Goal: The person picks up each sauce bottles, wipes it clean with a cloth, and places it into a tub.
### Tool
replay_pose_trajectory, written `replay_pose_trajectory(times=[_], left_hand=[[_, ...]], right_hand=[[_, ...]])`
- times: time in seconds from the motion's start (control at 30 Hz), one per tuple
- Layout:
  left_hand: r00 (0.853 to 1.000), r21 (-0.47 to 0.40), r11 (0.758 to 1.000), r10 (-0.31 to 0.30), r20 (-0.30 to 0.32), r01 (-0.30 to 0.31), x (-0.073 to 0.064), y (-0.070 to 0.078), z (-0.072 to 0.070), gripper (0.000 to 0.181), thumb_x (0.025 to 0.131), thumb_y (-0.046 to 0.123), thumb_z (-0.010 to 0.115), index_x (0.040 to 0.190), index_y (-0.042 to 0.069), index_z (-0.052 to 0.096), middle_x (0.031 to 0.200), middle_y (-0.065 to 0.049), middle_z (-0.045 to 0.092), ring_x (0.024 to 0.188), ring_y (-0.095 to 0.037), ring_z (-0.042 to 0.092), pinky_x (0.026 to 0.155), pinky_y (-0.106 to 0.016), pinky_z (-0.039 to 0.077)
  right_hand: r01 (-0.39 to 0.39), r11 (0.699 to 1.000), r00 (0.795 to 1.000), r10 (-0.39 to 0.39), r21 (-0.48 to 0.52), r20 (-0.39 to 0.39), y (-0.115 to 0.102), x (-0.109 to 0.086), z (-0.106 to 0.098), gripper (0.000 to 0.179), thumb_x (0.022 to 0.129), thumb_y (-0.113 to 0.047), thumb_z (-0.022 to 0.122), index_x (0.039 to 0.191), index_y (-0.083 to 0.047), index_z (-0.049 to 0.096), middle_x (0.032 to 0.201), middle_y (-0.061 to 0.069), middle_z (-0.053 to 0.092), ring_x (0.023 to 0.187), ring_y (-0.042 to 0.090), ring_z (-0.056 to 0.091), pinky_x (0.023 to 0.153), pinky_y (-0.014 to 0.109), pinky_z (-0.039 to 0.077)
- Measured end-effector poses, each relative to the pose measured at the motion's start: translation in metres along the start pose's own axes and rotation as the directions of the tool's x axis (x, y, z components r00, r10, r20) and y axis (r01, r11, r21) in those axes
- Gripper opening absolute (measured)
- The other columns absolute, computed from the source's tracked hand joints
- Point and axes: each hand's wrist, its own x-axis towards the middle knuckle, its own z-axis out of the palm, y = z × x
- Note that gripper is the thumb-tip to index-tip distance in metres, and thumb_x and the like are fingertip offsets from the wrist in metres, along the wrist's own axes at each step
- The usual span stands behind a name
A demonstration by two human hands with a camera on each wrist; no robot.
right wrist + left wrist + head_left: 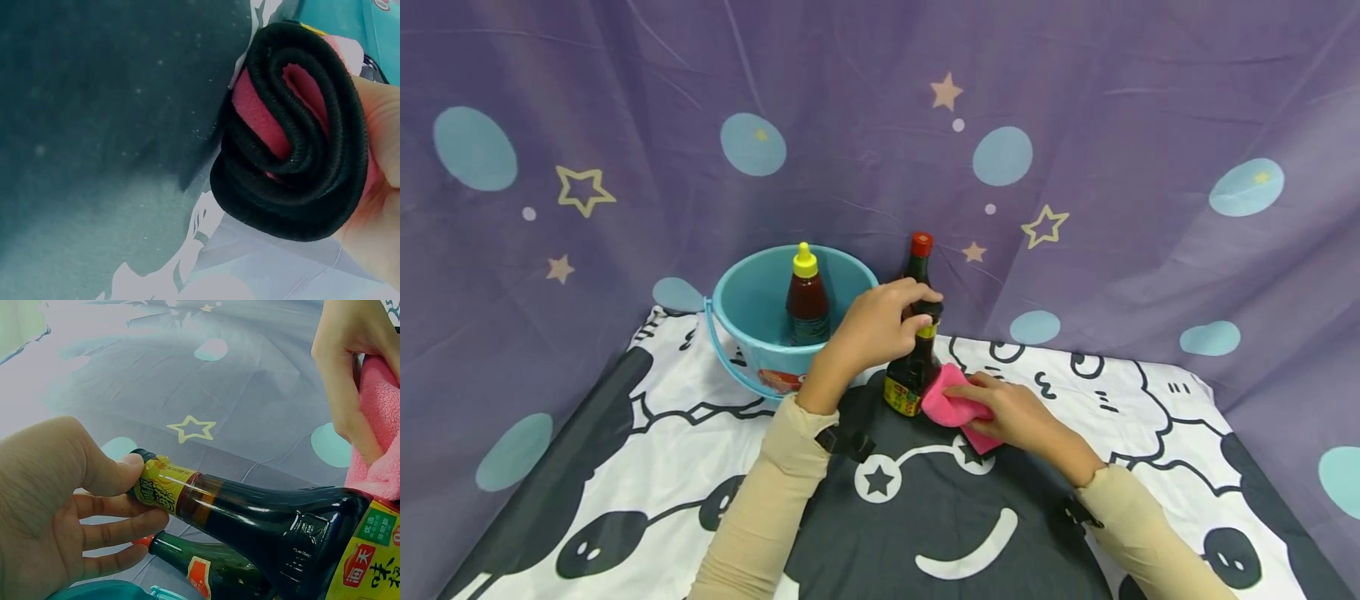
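A dark seasoning sauce bottle (pixel 914 371) with a yellow label stands on the patterned cloth, slightly tilted. My left hand (pixel 880 323) pinches it at the dark cap and neck; in the left wrist view, the thumb (pixel 112 472) lies on the cap's edge. A pink towel (pixel 950 402) is gripped in my right hand (pixel 1017 414) and touches the lower right side of the bottle. The right wrist view shows the folded towel (pixel 265 119) close up with its dark hem, and it hides most of the right fingers.
Behind the sauce bottle stands a green bottle (pixel 918 265) with a red cap. To the left is a blue bucket (pixel 747 354) with its handle down, holding a yellow-capped squeeze bottle (pixel 807 298). A purple curtain (pixel 865 108) hangs behind the table.
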Motion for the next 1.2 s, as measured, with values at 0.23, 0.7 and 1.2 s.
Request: replay_pose_trajectory(times=[0.23, 0.7, 1.2], left_hand=[[1.0, 0.001, 1.0, 0.0, 0.006, 0.0, 0.001, 0.005, 0.002, 0.03, 0.1, 0.019, 0.064, 0.13, 0.019, 0.069, 0.128, -0.001, 0.067, 0.104, -0.02, 0.065, 0.093, -0.041, 0.054], [1.0, -0.004, 1.0, -0.015, 0.008, 0.015, 0.0, 0.011, -0.005, 0.031, 0.1, 0.019, 0.063, 0.131, 0.018, 0.068, 0.128, -0.001, 0.067, 0.101, -0.021, 0.065, 0.092, -0.041, 0.054], [0.999, 0.063, 0.998, -0.014, -0.034, 0.016, -0.004, 0.006, 0.005, 0.03, 0.1, 0.016, 0.063, 0.129, 0.016, 0.068, 0.125, -0.001, 0.069, 0.096, -0.021, 0.067, 0.085, -0.039, 0.056]], right_hand=[[-0.025, 0.998, 1.0, 0.025, 0.05, -0.006, 0.003, -0.008, -0.003, 0.056, 0.079, -0.012, 0.086, 0.131, -0.022, 0.068, 0.111, 0.004, 0.065, 0.072, 0.008, 0.055, 0.064, 0.025, 0.049], [-0.062, 0.998, 0.988, 0.065, 0.026, -0.139, 0.003, -0.009, -0.032, 0.062, 0.076, -0.008, 0.087, 0.133, -0.021, 0.067, 0.119, 0.013, 0.066, 0.064, 0.01, 0.053, 0.06, 0.03, 0.049], [-0.055, 0.994, 0.91, 0.091, 0.098, -0.405, -0.003, 0.011, -0.057, 0.065, 0.074, -0.003, 0.088, 0.134, -0.017, 0.066, 0.113, 0.011, 0.067, 0.085, 0.024, 0.062, 0.065, 0.039, 0.052]])
